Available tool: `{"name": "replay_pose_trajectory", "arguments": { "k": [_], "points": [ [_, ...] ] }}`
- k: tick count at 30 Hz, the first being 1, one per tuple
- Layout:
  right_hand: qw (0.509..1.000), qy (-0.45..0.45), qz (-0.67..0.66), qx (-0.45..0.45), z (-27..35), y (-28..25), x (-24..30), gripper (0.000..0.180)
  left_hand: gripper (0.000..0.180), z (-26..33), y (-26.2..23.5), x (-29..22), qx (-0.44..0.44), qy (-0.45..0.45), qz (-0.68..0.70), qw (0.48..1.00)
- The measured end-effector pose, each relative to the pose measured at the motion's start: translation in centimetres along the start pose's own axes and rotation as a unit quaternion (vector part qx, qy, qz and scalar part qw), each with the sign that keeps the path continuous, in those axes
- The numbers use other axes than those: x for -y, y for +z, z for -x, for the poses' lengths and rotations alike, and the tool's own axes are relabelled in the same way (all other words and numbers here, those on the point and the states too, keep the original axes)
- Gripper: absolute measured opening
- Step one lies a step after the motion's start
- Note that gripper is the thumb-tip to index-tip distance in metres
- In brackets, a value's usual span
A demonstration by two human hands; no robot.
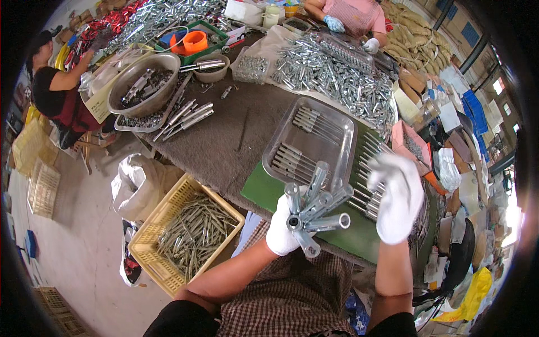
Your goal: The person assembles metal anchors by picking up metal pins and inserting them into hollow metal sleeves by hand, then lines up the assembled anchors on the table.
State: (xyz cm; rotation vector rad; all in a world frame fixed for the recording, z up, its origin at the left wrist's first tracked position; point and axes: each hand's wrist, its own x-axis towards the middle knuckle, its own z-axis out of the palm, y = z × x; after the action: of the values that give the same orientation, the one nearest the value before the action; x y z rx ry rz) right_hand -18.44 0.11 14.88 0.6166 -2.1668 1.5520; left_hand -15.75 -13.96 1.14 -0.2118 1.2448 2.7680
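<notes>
My left hand (281, 231), in a white glove, is closed round a bunch of metal tubes (331, 222) that fan out in different directions. Their open round ends show. To the right, my gloved right hand (397, 199) hovers at a row of slim metal rods (366, 203) laid out on a green mat (259, 188); motion smears its fingers. A shallow metal tray (352, 139) lies just beyond my left hand. Inside are two groups of rods with thicker sleeve-like ends (289, 158).
A yellow crate (145, 259) of long metal pieces stands below the table's left edge. Across the brown tabletop (224, 135) are a metal bowl (115, 95) of parts and a large heap of metal tubes (331, 67). Co-workers are at the far side (351, 14) and left (48, 84).
</notes>
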Motion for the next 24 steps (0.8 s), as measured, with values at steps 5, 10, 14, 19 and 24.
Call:
{"name": "replay_pose_trajectory", "arguments": {
  "k": [5,10,14,19,24],
  "points": [
    [0.948,0.069,0.221,0.220,-3.7,4.8,-7.4,0.028,0.031,-0.6,-3.0,3.3,0.023,0.137,-0.206,0.969],
    [0.878,0.013,0.381,0.289,-4.6,7.5,-12.7,0.026,0.040,-0.4,-3.1,3.2,0.052,0.155,-0.248,0.955],
    [0.839,-0.024,0.424,0.341,-5.6,8.1,-12.7,0.018,0.043,-0.3,-3.2,2.7,0.112,0.148,-0.212,0.960],
    [0.807,-0.065,0.453,0.373,-6.4,8.4,-12.5,0.020,0.068,-0.4,-2.7,2.1,0.122,0.184,-0.242,0.945],
    [0.922,0.129,0.220,0.292,-7.1,4.8,-10.5,0.037,0.073,-0.4,-2.4,1.7,0.120,0.248,-0.291,0.916]
  ]
}}
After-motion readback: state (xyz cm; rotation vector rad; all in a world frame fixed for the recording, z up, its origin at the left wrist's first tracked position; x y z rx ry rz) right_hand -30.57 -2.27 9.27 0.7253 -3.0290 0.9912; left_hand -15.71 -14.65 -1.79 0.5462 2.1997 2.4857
